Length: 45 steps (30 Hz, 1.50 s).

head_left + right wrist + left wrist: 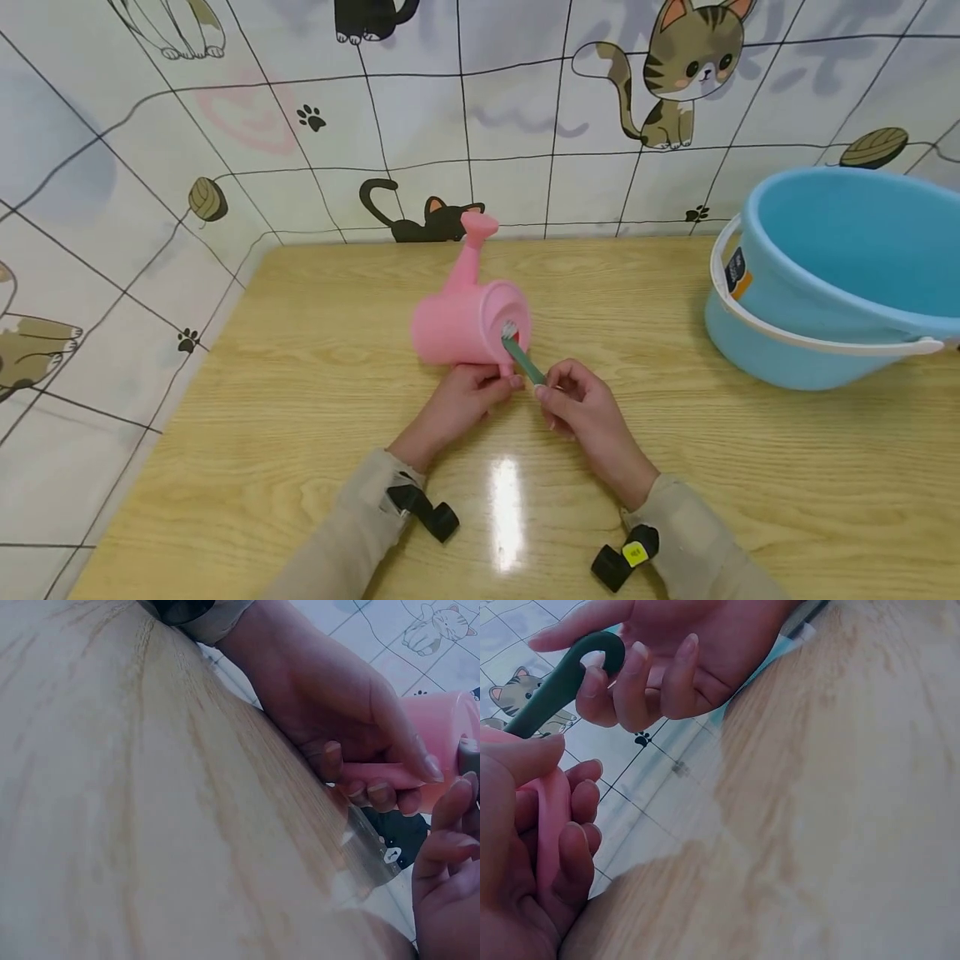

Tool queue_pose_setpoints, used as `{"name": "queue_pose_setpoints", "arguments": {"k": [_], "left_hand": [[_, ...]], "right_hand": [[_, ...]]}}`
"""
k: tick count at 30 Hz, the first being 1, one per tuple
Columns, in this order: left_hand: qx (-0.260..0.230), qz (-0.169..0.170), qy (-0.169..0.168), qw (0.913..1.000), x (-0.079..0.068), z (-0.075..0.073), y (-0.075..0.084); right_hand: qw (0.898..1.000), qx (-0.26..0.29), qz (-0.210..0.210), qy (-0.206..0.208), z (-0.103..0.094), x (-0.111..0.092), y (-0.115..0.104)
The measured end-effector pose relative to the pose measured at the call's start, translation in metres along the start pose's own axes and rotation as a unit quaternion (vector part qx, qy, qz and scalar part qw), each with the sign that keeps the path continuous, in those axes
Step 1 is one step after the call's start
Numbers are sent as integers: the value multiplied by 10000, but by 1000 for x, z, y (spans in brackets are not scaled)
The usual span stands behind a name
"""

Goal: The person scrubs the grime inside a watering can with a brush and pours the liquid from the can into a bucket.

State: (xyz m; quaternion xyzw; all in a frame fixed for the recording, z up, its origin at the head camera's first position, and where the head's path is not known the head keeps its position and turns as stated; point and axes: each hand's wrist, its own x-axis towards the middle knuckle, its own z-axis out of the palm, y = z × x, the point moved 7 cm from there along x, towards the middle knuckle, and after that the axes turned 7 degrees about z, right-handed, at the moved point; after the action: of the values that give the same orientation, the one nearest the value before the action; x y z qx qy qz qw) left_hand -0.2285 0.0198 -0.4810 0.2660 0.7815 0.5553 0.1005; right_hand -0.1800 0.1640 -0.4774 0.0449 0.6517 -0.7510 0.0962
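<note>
A pink watering can (450, 329) is held tilted over on the table, its spout (467, 262) slanting up and back and its opening facing me. My left hand (468, 396) grips the can's handle, its fingers wrapped round the pink bar (553, 840) in the left wrist view. My right hand (588, 412) pinches the looped end of a green-handled brush (527, 363). The brush's whitish head (509, 328) is at the can's opening; how far in it reaches cannot be seen. In the right wrist view the can (431, 720) is partly cut off.
A large light-blue bucket (795, 350) with a white handle (810, 336) stands at the right of the wooden table (322, 333). Behind and to the left are walls (517, 108) covered in a cat-print grid sheet.
</note>
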Motion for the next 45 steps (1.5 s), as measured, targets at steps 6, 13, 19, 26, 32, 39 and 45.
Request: {"name": "queue_pose_setpoints", "arguments": {"k": [6, 13, 19, 26, 32, 39, 45], "left_hand": [[-225, -118, 39, 9997, -1, -1, 1], [-226, -36, 80, 9997, 0, -2, 0], [-151, -163, 25, 9997, 0, -2, -2], [-98, -105, -21, 9999, -2, -2, 4], [-24, -76, -69, 9999, -8, -7, 34], [-20, -59, -90, 9999, -8, -7, 32], [-212, 13, 12, 9998, -2, -4, 7]], "right_hand": [[9999, 74, -130, 14, 1, -1, -2], [9974, 619, -324, -178, 2, -2, -8], [9975, 604, -213, -294, 4, 0, -4], [9968, 644, 91, -462, 8, 0, 1], [9854, 1151, -379, -1199, 14, -2, -7], [9703, 1807, -795, -1401, 12, -4, -13], [9228, 3312, -524, -1898, 7, -1, -10]]}}
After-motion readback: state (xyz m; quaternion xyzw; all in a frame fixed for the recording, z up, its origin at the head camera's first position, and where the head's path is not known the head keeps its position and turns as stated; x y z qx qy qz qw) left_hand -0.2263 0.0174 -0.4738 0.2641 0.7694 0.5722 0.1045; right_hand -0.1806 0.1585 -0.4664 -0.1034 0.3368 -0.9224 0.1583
